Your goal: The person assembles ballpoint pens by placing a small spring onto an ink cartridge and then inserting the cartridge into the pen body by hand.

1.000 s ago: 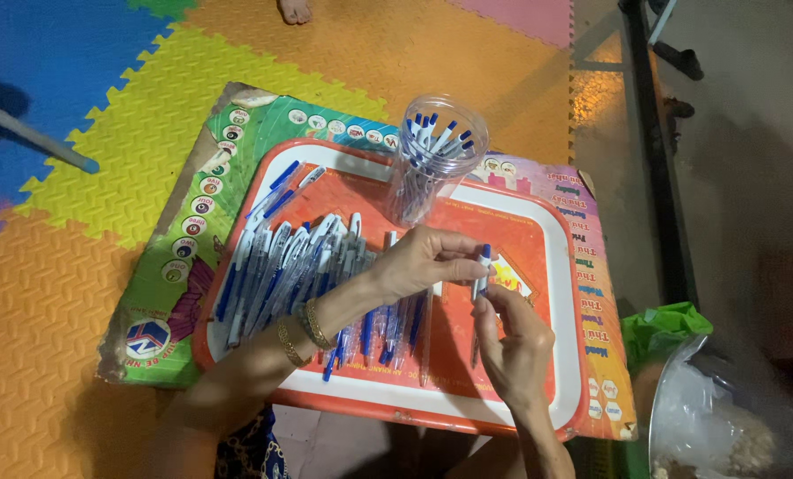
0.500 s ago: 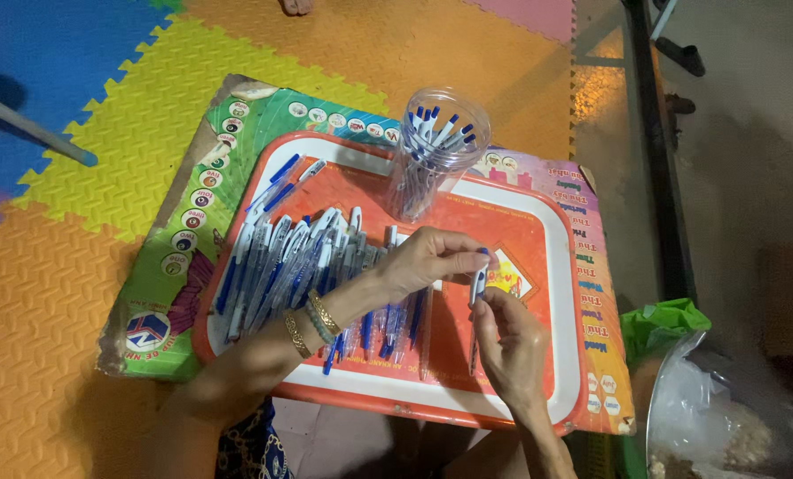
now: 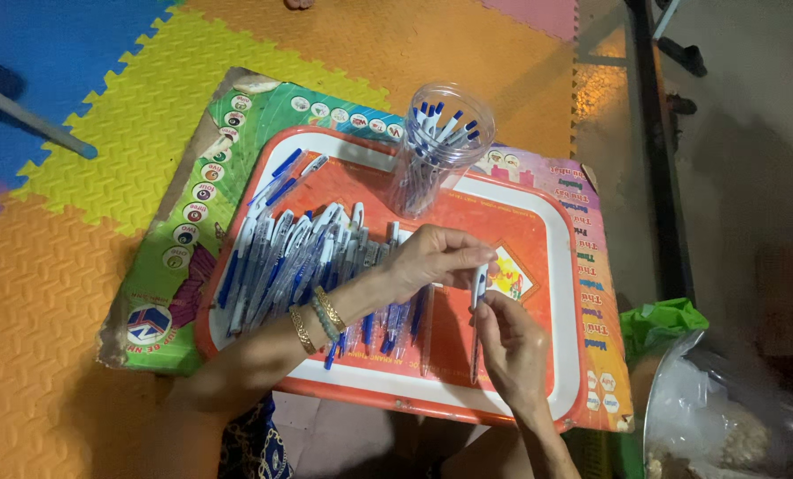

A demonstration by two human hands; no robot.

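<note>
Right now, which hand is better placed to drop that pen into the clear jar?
Probably the left hand. It pinches the top of the pen and lies nearer the clear jar, which stands just beyond it on the orange tray. The right hand holds the pen lower down, farther from the jar.

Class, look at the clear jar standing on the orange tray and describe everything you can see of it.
The clear jar is a round, see-through container that looks like plastic, with no lid on it. It stands upright at the far edge of the orange tray, beyond the row of loose pens. Inside, blue and white pens stand on end, their tops reaching to about the rim. Neither hand touches it.
</note>
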